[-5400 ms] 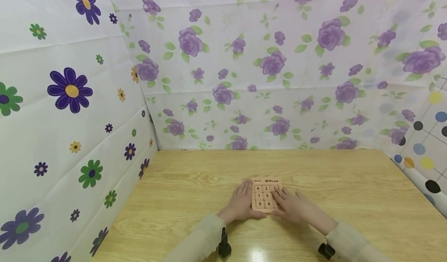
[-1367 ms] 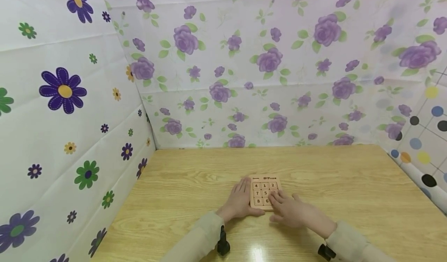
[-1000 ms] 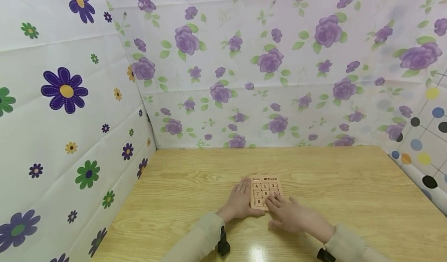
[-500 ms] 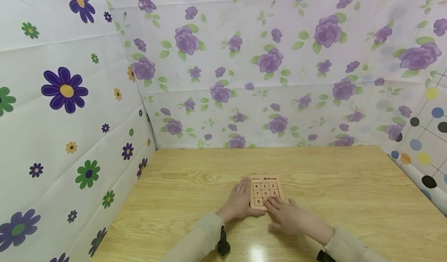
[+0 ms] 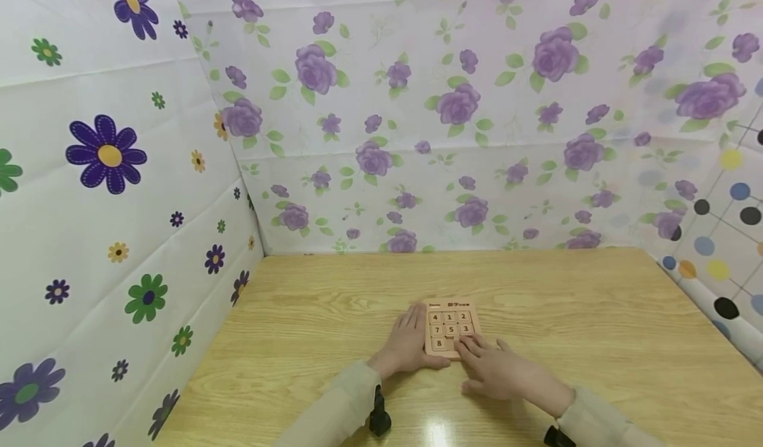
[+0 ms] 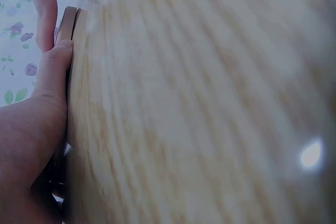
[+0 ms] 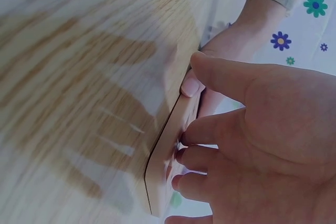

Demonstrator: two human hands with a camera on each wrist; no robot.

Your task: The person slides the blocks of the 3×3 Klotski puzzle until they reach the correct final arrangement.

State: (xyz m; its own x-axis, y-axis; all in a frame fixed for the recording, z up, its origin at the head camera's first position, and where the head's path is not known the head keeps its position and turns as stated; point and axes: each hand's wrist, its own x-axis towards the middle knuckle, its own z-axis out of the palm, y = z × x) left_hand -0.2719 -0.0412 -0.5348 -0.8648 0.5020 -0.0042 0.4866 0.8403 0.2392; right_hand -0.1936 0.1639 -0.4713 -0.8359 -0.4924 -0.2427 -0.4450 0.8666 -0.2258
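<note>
A square wooden number sliding puzzle (image 5: 441, 304) lies flat on the table. Tiles 4, 1, 2 fill its top row and 7, 5, 3 the middle one; tile 8 (image 5: 439, 344) sits at bottom left, with a bare slot beside it. The bottom-right cell is hidden under my right fingers. My left hand (image 5: 407, 346) braces the puzzle, straight fingers along the left side and thumb at the near edge, where the left wrist view shows the thumb (image 6: 52, 74). My right hand (image 5: 497, 369) touches the lower right tiles with extended fingertips, its thumb held apart in the right wrist view.
The wood-grain table (image 5: 334, 295) reaches back to a rose-print cloth (image 5: 411, 122). A daisy-print cloth (image 5: 149, 235) hangs on the left, and a dotted cloth (image 5: 709, 255) borders the right. Black devices sit on both wrists, the left one (image 5: 379, 415) in the head view.
Tile 3 has gone from bottom right up to the middle row. Tile 6 has left the bottom middle slot, now bare, as my right fingertips shifted right. My left hand stayed in place.
</note>
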